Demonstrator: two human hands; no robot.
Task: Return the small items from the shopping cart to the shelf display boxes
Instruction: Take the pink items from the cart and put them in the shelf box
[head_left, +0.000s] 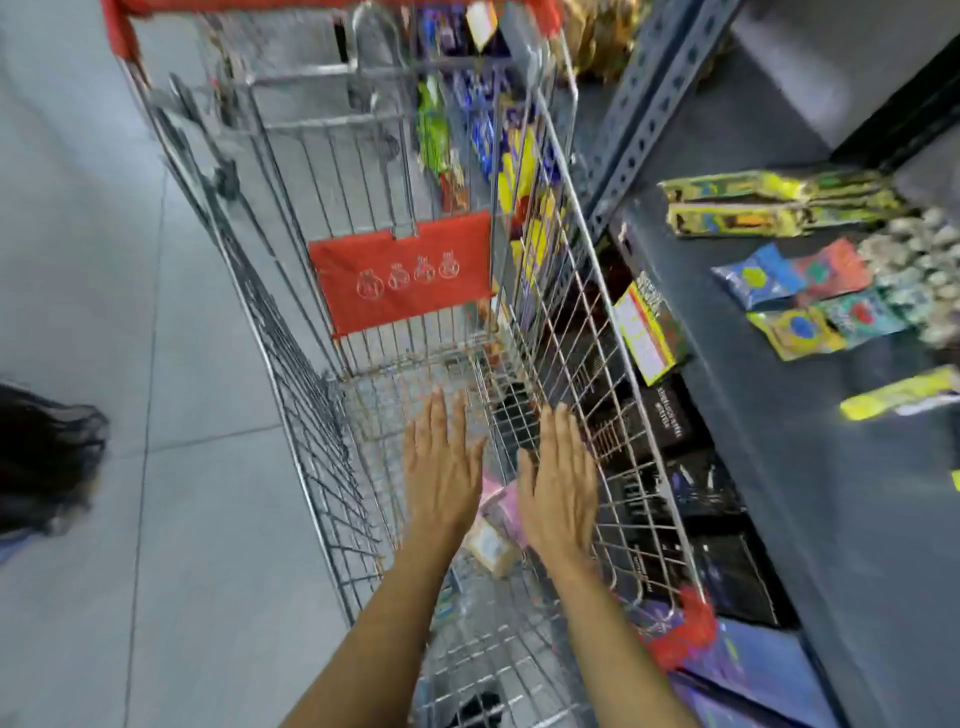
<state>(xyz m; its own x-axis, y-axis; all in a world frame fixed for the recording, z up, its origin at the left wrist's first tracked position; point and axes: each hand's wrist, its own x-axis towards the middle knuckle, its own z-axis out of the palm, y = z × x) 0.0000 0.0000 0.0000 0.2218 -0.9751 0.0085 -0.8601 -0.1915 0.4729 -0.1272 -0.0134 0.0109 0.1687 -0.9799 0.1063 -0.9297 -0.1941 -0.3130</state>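
A wire shopping cart (291, 364) with a red child-seat flap (400, 273) stands on the floor beside a dark shelf (810, 467). Both my hands hover flat over the cart's basket, palms down, fingers spread. My left hand (441, 462) and my right hand (561, 478) hold nothing. Beneath them, on the cart's bottom, lie small items: a pink packet (498, 499) and a beige packet (491, 545), partly hidden by my hands. The picture is blurred.
On the shelf top lie yellow-green boxes (774, 202), colourful small packets (810, 296) and a yellow packet (898, 400). Dark boxes (670, 415) fill the lower shelf at the cart's right side. Grey tiled floor (130, 312) lies to the left, with a dark shape (47, 457) at the left edge.
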